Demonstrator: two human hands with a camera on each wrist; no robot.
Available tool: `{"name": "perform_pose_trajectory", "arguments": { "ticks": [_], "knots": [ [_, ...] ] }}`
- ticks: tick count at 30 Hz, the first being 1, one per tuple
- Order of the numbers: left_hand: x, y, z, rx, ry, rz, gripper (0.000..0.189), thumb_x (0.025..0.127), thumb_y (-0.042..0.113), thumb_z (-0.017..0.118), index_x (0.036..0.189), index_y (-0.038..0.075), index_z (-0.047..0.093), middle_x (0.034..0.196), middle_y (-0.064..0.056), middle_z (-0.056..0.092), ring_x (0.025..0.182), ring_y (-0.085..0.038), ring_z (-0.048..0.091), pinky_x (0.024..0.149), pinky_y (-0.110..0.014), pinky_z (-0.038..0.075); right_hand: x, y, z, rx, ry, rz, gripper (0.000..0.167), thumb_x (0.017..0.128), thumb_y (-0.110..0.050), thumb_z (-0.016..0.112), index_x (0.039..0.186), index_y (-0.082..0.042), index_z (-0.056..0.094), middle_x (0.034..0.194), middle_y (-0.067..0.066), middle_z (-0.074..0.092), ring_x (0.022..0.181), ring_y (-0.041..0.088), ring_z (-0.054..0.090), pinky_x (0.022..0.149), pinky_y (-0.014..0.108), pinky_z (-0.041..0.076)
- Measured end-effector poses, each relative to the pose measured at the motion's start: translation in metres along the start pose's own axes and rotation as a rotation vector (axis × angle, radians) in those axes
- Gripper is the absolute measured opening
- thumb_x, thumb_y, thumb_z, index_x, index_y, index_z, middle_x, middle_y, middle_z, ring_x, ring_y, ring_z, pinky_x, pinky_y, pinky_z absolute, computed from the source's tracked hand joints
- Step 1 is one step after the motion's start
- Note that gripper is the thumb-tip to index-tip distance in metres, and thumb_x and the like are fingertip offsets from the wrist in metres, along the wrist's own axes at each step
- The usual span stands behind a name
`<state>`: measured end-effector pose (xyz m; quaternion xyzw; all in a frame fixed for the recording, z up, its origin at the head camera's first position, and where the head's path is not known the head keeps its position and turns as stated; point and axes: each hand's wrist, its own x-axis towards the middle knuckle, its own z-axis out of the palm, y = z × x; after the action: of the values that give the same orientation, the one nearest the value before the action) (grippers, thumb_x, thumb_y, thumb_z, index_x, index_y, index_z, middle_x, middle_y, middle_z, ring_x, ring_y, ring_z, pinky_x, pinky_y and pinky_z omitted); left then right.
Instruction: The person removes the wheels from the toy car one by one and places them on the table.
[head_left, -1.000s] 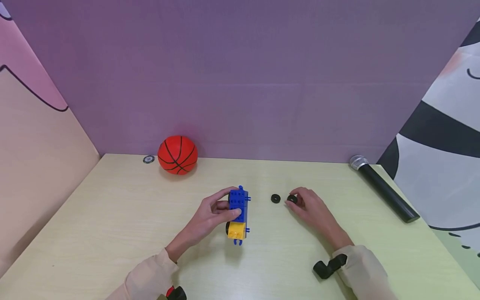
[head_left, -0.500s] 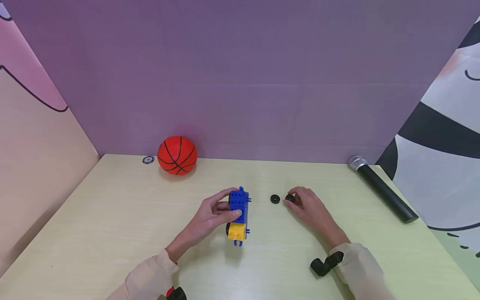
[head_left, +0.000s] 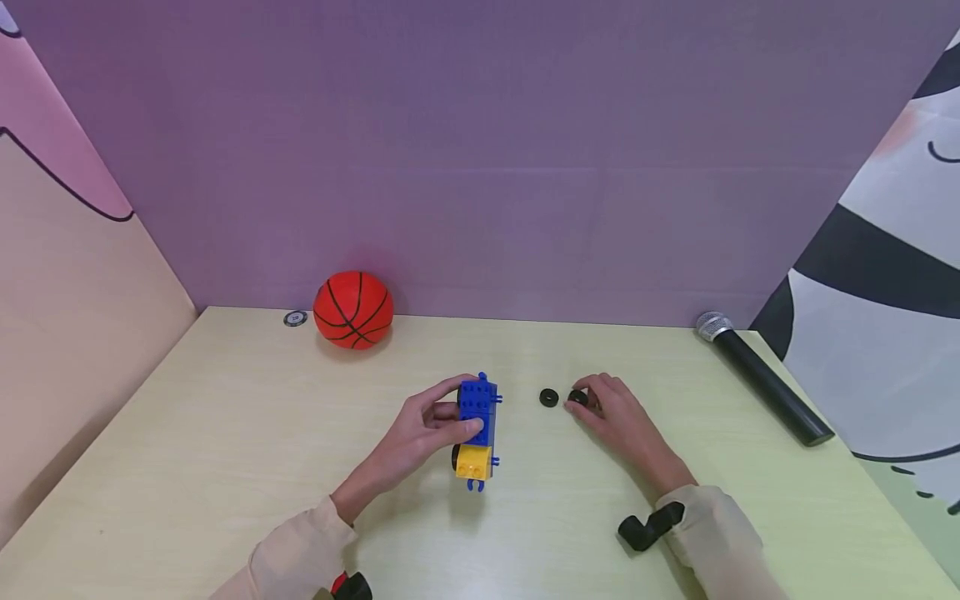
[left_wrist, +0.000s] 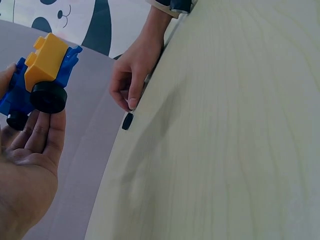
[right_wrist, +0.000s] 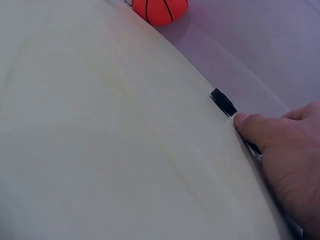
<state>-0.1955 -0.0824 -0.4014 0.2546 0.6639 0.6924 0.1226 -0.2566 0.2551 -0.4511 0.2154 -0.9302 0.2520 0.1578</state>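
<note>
In the head view my left hand [head_left: 416, 435] grips a blue and yellow toy brick car [head_left: 476, 417] above the table, thumb across its studs. Black wheels sit on the car's left side, while bare blue axle stubs stick out on its right. Seen from the left wrist, the car's yellow brick [left_wrist: 48, 59] is above a black wheel [left_wrist: 48, 97]. My right hand [head_left: 618, 421] pinches a loose black wheel [head_left: 577, 397] low at the table, between thumb and fingertips. Just left of it lies another loose black wheel [head_left: 549, 397], apart from the hand.
A red toy basketball [head_left: 354, 310] stands at the table's back edge, with a small round chip [head_left: 296, 318] beside it. Toward the right edge lies a black microphone [head_left: 768, 383]. A purple panel [head_left: 480, 167] rises behind the pale wooden table [head_left: 225, 467].
My right hand has shifted slightly left with the wheel in its fingertips, though the whole view has drifted a little too. The left hand and the car have stayed nearly still.
</note>
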Motion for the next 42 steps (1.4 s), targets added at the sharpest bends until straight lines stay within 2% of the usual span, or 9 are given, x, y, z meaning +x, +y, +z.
{"name": "perform_pose_trajectory", "arguments": {
  "ticks": [15,27,42],
  "knots": [
    [-0.001,0.000,-0.001,0.009,0.016,-0.031,0.064,0.101,0.022,0.068,0.157,0.006,0.040,0.120,-0.021,0.070,0.106,-0.030,0.070,0.097,-0.039,0.056,-0.001,0.000,0.002,0.008,0.027,-0.030,0.022,0.093,-0.015,0.079,0.109,-0.004,0.068,0.084,-0.002,0.050,0.081,0.019,0.046,0.072,0.037,0.041],
    [0.000,-0.002,0.000,-0.008,0.017,-0.019,0.064,0.101,0.025,0.068,0.156,0.007,0.041,0.122,-0.021,0.069,0.108,-0.030,0.069,0.097,-0.040,0.055,-0.001,0.000,0.002,0.009,-0.012,0.023,0.026,0.096,-0.018,0.077,0.115,-0.003,0.068,0.086,-0.002,0.051,0.085,0.019,0.048,0.076,0.039,0.043],
    [-0.001,-0.003,0.001,-0.031,0.027,-0.025,0.064,0.099,0.021,0.070,0.152,0.005,0.039,0.124,-0.024,0.068,0.110,-0.032,0.068,0.097,-0.042,0.056,-0.003,-0.004,-0.008,0.077,-0.043,0.065,0.038,0.094,-0.017,0.078,0.123,0.003,0.063,0.087,0.002,0.055,0.085,0.021,0.052,0.083,0.045,0.049]
  ]
}}
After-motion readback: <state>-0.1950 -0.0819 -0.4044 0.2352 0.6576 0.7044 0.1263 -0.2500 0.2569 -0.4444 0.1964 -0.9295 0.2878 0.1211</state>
